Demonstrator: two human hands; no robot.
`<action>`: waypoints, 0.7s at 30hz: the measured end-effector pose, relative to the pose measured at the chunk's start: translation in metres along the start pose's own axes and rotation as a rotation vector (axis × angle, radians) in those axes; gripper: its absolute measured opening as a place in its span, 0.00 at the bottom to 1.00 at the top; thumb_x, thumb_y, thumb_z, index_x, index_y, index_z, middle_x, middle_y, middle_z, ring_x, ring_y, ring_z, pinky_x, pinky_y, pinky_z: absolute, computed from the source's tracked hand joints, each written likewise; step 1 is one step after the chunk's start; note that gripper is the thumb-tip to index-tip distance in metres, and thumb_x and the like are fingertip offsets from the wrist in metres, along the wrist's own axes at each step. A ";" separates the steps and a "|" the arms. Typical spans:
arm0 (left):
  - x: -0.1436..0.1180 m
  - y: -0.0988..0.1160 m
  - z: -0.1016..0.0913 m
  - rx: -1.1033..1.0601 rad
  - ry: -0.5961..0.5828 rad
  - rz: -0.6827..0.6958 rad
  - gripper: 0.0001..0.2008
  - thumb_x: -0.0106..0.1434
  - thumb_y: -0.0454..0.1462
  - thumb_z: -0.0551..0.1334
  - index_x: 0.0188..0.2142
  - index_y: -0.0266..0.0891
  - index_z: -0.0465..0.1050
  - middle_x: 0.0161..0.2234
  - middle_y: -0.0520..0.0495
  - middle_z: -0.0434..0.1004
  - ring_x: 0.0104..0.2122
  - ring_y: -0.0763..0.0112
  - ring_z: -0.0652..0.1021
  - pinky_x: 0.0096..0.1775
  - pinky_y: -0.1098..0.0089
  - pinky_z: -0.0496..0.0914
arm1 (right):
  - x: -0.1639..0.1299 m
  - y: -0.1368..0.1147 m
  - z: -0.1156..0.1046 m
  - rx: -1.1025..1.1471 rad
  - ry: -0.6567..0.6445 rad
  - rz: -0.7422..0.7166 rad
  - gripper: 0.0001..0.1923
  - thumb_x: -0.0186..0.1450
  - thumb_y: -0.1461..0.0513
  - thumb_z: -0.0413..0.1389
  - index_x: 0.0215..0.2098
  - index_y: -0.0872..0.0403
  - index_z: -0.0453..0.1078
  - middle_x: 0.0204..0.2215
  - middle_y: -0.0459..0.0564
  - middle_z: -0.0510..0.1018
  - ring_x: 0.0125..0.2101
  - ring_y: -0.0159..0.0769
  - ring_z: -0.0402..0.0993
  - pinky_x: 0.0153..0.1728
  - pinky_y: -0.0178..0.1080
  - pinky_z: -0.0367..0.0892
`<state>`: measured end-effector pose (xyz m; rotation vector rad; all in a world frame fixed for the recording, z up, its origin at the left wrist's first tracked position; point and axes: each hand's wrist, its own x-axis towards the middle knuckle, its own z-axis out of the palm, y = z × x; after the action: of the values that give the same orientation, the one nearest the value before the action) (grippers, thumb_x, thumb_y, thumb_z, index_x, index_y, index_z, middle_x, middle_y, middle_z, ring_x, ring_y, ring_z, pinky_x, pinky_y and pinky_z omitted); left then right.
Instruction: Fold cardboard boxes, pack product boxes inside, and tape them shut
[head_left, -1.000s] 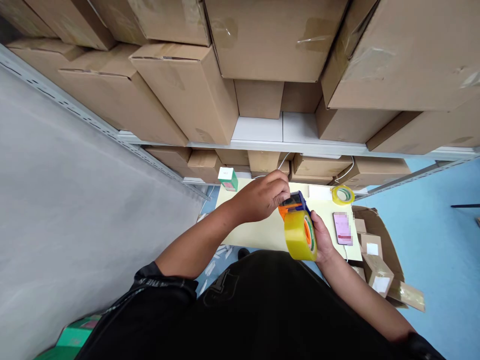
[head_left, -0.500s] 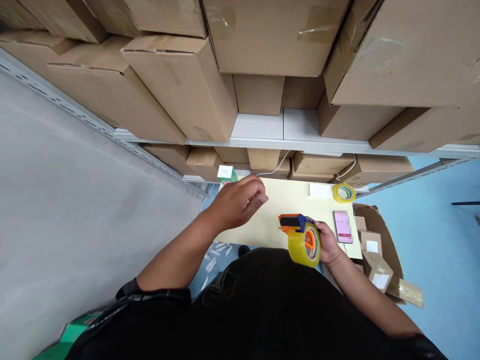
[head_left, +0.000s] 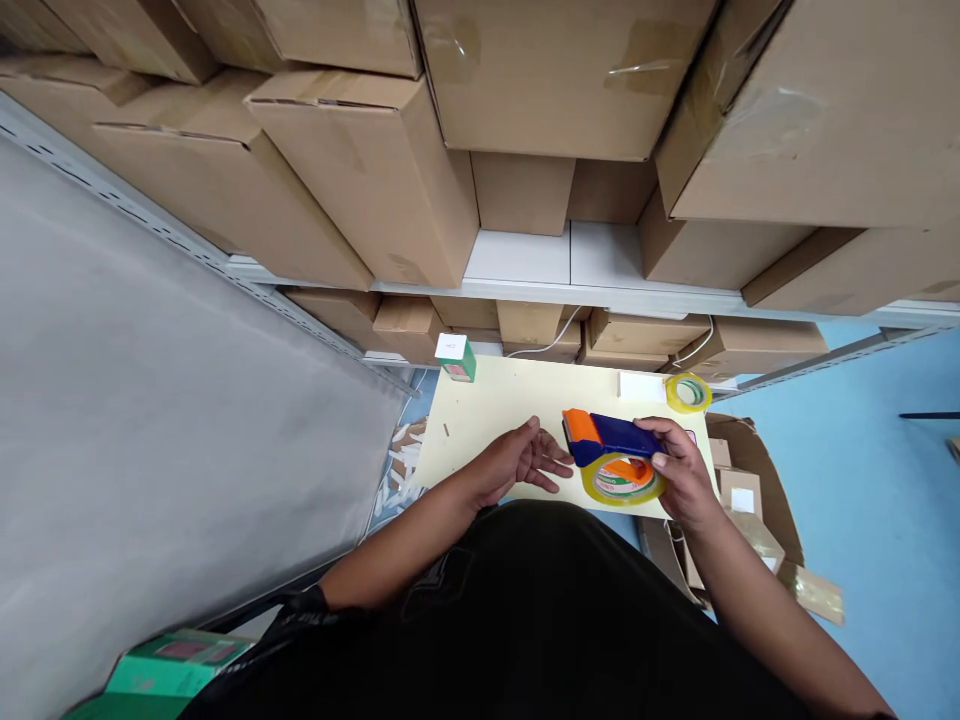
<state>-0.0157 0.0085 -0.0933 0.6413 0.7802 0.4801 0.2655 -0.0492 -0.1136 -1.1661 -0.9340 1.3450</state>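
My right hand (head_left: 679,478) grips a tape dispenser (head_left: 611,450) with a blue handle, orange head and a yellow roll of clear tape, lying flat on the pale yellow table (head_left: 510,400). My left hand (head_left: 521,460) rests empty on the table just left of the dispenser, fingers spread and pointing at its orange head. A small green-and-white box (head_left: 455,356) stands at the table's far left corner. A spare roll of yellow tape (head_left: 688,392) lies at the far right corner beside a white card (head_left: 641,386).
Shelves (head_left: 525,290) stacked with cardboard boxes (head_left: 375,180) rise behind the table. An open carton (head_left: 750,500) of small boxes sits on the blue floor at the right. A grey wall (head_left: 150,420) runs along the left. Green boxes (head_left: 172,665) lie at bottom left.
The right hand turned the dispenser from upright to flat on the table, covering the phone. The left hand left the dispenser, swung left, then came down beside it, open.
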 end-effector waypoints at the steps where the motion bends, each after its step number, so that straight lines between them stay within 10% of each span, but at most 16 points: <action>1: 0.000 0.002 0.003 -0.027 0.026 0.029 0.30 0.61 0.63 0.67 0.33 0.37 0.71 0.37 0.40 0.81 0.41 0.54 0.85 0.37 0.60 0.81 | -0.003 0.000 0.001 -0.008 -0.028 0.013 0.23 0.62 0.51 0.67 0.54 0.45 0.75 0.51 0.50 0.79 0.50 0.48 0.77 0.50 0.46 0.73; 5: -0.001 0.007 0.009 0.001 0.099 0.030 0.22 0.57 0.51 0.75 0.31 0.38 0.68 0.31 0.47 0.76 0.36 0.60 0.84 0.37 0.61 0.81 | -0.013 0.000 -0.001 -0.012 -0.146 0.119 0.28 0.63 0.51 0.67 0.60 0.42 0.70 0.55 0.49 0.75 0.54 0.47 0.74 0.53 0.45 0.72; 13: 0.004 0.001 0.017 0.189 0.044 0.014 0.27 0.61 0.60 0.68 0.30 0.38 0.66 0.29 0.52 0.68 0.31 0.69 0.77 0.39 0.59 0.80 | 0.000 -0.025 -0.032 -0.148 -0.583 0.379 0.31 0.62 0.45 0.68 0.56 0.53 0.72 0.46 0.53 0.80 0.44 0.45 0.78 0.43 0.43 0.72; 17: 0.000 0.008 0.027 0.537 -0.023 0.088 0.24 0.70 0.57 0.59 0.32 0.39 0.68 0.32 0.51 0.71 0.33 0.70 0.74 0.39 0.66 0.74 | 0.003 -0.048 -0.014 -0.500 -0.752 0.444 0.25 0.61 0.43 0.68 0.43 0.53 0.75 0.34 0.47 0.79 0.33 0.37 0.74 0.32 0.36 0.64; 21: -0.009 0.011 0.024 0.899 -0.042 0.186 0.23 0.76 0.52 0.51 0.32 0.40 0.68 0.29 0.52 0.72 0.31 0.71 0.72 0.35 0.69 0.67 | -0.016 -0.051 0.019 -0.820 -0.629 0.474 0.23 0.61 0.43 0.67 0.39 0.52 0.76 0.31 0.47 0.79 0.30 0.38 0.72 0.29 0.36 0.60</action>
<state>-0.0050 0.0024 -0.0685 1.5625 0.8894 0.2613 0.2571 -0.0578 -0.0579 -1.6796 -1.8627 1.8323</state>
